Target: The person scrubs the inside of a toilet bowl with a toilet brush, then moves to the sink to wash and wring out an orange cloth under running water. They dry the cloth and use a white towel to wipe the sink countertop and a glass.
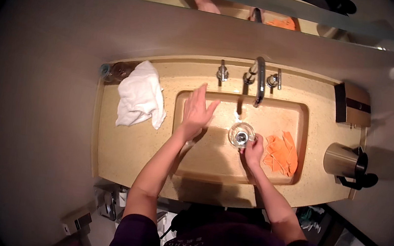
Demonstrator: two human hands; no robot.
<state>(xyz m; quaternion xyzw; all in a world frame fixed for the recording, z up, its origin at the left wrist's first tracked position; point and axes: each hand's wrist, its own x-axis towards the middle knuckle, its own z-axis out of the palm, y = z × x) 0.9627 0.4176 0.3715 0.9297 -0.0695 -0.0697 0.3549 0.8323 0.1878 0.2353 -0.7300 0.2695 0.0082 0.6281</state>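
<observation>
Seemingly rinsing, with clear glass (240, 134) in curled right hand (254, 152) and left hand (199, 111) spread, empty. Probably calls next for tilting under the faucet (260, 84).

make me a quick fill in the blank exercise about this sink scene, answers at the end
The clear glass is in the person's ____. The left hand holds ____. The crumpled item in the sink is coloured ____. The white cloth lies to the ____ of the sink.

Missing words: right hand; nothing; orange; left.
</observation>
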